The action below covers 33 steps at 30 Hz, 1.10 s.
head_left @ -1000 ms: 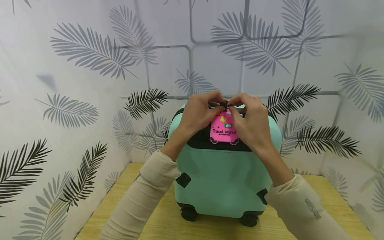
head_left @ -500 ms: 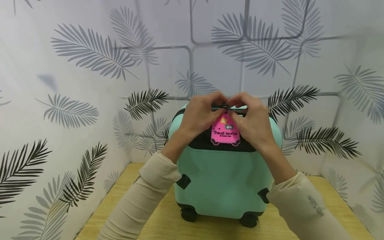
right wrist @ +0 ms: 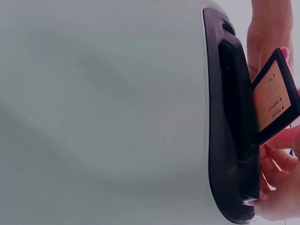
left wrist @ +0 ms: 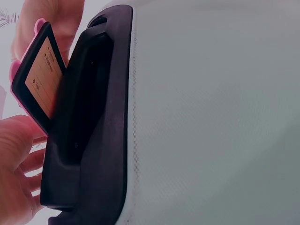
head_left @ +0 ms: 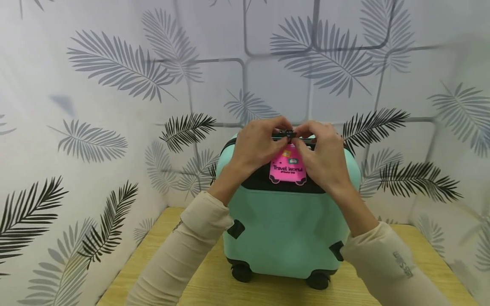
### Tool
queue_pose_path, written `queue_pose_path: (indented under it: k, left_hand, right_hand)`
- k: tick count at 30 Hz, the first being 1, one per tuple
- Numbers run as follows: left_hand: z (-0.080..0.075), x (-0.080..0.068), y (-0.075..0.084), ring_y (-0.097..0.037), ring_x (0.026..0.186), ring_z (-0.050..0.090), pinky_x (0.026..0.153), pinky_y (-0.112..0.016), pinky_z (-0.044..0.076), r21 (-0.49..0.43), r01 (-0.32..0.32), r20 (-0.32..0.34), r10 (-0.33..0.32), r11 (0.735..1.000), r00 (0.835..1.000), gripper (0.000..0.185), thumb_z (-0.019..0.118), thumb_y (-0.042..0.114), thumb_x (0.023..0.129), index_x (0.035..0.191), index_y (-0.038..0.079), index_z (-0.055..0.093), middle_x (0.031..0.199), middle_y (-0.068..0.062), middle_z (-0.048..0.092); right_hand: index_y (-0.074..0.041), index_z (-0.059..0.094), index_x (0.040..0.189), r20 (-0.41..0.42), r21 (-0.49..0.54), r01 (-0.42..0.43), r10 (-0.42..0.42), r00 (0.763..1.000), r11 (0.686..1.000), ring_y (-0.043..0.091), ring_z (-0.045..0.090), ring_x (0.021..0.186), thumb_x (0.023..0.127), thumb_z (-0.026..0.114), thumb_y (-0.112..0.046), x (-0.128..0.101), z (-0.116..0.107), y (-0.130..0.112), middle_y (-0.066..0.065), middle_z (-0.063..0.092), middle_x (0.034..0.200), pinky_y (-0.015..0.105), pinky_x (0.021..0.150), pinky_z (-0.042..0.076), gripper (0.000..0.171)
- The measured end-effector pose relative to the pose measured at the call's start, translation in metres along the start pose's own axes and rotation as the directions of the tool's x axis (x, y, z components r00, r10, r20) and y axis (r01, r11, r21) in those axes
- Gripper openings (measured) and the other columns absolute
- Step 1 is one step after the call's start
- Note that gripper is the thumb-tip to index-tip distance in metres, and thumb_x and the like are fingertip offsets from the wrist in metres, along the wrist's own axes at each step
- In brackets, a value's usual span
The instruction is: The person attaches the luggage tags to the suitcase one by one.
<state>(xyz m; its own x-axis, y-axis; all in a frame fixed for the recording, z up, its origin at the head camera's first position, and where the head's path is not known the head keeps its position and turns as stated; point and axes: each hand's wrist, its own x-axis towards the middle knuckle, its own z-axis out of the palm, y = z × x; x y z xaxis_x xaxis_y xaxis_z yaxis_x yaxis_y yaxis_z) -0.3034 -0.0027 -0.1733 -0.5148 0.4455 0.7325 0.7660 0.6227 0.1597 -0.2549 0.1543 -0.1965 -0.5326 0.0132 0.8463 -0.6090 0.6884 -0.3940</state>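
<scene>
The leaf-printed wall (head_left: 126,21) runs out of frame; the beige left sleeve (head_left: 180,250), creased and cuffed, is cut off below; the left hand (head_left: 254,146) pinches a short black strap (head_left: 289,134) between thumb and forefinger, its other fingers largely hidden in the head view; the mint suitcase (head_left: 283,233), rounded and finely grained in the wrist views, hides much of the pale wood-grain table (head_left: 210,280); at its top hangs the flat pink luggage tag (head_left: 287,177), against a dark panel, its upper corners covered by the hands; its back is a black-framed card, the small print hard to read; the right hand (head_left: 325,155) pinches the strap too, and whether the strap is fastened I cannot tell; the right sleeve (head_left: 390,263) leaves the frame, its lettering blurred.
</scene>
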Motion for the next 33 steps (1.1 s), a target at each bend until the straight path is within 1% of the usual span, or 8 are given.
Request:
queue_pose_path:
  k: [6, 10, 13, 17, 21, 25, 29, 33]
  left_hand:
    - [0.002, -0.002, 0.000, -0.011, 0.096, 0.069, 0.067, -0.030, 0.052, -0.003, -0.003, 0.021, 0.003, 1.000, 1.000, 0.017, 0.070, 0.023, 0.088, 0.105, 0.021, 0.070, 0.105, 0.007, 0.073]
    - [0.001, -0.002, 0.002, -0.011, 0.096, 0.069, 0.063, -0.032, 0.052, 0.011, 0.025, 0.014, -0.025, 1.000, 1.000, 0.017, 0.070, 0.024, 0.088, 0.105, 0.023, 0.070, 0.106, 0.008, 0.073]
    - [0.000, 0.000, 0.005, -0.010, 0.083, 0.065, 0.058, -0.030, 0.048, 0.044, 0.022, 0.003, -0.022, 0.999, 1.000, 0.017, 0.070, 0.026, 0.089, 0.106, 0.024, 0.071, 0.104, 0.008, 0.073]
    - [-0.001, 0.002, 0.010, -0.011, 0.068, 0.054, 0.053, -0.029, 0.042, 0.107, 0.008, 0.010, -0.009, 0.994, 1.000, 0.017, 0.069, 0.028, 0.090, 0.107, 0.027, 0.072, 0.102, 0.008, 0.072]
    - [-0.002, 0.004, 0.011, -0.012, 0.067, 0.055, 0.052, -0.028, 0.043, 0.131, -0.005, 0.028, 0.001, 0.991, 1.000, 0.017, 0.068, 0.029, 0.091, 0.108, 0.027, 0.072, 0.103, 0.007, 0.072]
    - [-0.001, 0.004, 0.008, -0.011, 0.077, 0.064, 0.060, -0.028, 0.048, 0.042, 0.004, 0.049, -0.006, 0.999, 0.999, 0.017, 0.068, 0.022, 0.091, 0.107, 0.024, 0.073, 0.103, 0.006, 0.073]
    - [0.000, 0.003, 0.005, -0.011, 0.094, 0.069, 0.072, -0.027, 0.052, -0.072, 0.063, 0.061, -0.059, 0.995, 0.996, 0.021, 0.065, 0.011, 0.092, 0.109, 0.018, 0.074, 0.103, 0.004, 0.074]
    - [0.000, 0.002, 0.005, -0.011, 0.093, 0.067, 0.073, -0.025, 0.051, -0.095, 0.083, 0.062, -0.077, 0.992, 0.995, 0.023, 0.059, 0.009, 0.095, 0.112, 0.015, 0.074, 0.104, 0.002, 0.073]
  right_hand:
    - [-0.003, 0.071, 0.092, -0.034, 0.032, 0.041, -0.040, 0.999, 0.999, 0.026, 0.059, 0.090, 0.083, 0.074, -0.002, -0.001, 0.000, 0.002, 0.010, 0.071, 0.088, 0.038, 0.075, 0.046, 0.010]
    - [-0.004, 0.073, 0.090, -0.049, 0.048, 0.052, -0.050, 0.998, 0.997, 0.025, 0.061, 0.086, 0.081, 0.076, -0.001, 0.004, 0.001, 0.004, 0.009, 0.072, 0.085, 0.037, 0.077, 0.048, 0.010]
    - [-0.003, 0.073, 0.090, -0.076, 0.024, 0.046, -0.044, 0.996, 0.999, 0.024, 0.061, 0.082, 0.081, 0.074, -0.002, 0.006, 0.002, 0.006, 0.011, 0.071, 0.081, 0.034, 0.072, 0.044, 0.009]
    - [-0.001, 0.073, 0.090, -0.112, -0.005, 0.051, -0.051, 0.992, 0.999, 0.023, 0.060, 0.079, 0.080, 0.073, -0.003, 0.005, -0.001, 0.007, 0.012, 0.068, 0.077, 0.029, 0.064, 0.037, 0.010]
    - [0.000, 0.073, 0.091, -0.106, 0.007, 0.049, -0.048, 0.993, 0.999, 0.021, 0.061, 0.074, 0.081, 0.074, -0.003, 0.004, -0.004, 0.007, 0.012, 0.068, 0.079, 0.024, 0.063, 0.040, 0.010]
    - [-0.002, 0.071, 0.091, -0.058, 0.039, -0.007, 0.010, 0.998, 0.999, 0.016, 0.060, 0.070, 0.085, 0.072, -0.007, 0.004, -0.004, 0.009, 0.010, 0.069, 0.082, 0.016, 0.063, 0.044, 0.008]
    - [-0.005, 0.068, 0.093, 0.015, 0.055, -0.044, 0.043, 0.999, 0.998, 0.013, 0.060, 0.072, 0.090, 0.069, -0.012, 0.003, -0.002, 0.008, 0.007, 0.069, 0.084, 0.016, 0.065, 0.045, 0.008]
    - [-0.006, 0.063, 0.101, 0.042, 0.055, -0.055, 0.053, 0.998, 0.997, 0.014, 0.060, 0.070, 0.090, 0.068, -0.011, 0.003, -0.002, 0.007, 0.006, 0.070, 0.083, 0.019, 0.063, 0.044, 0.013]
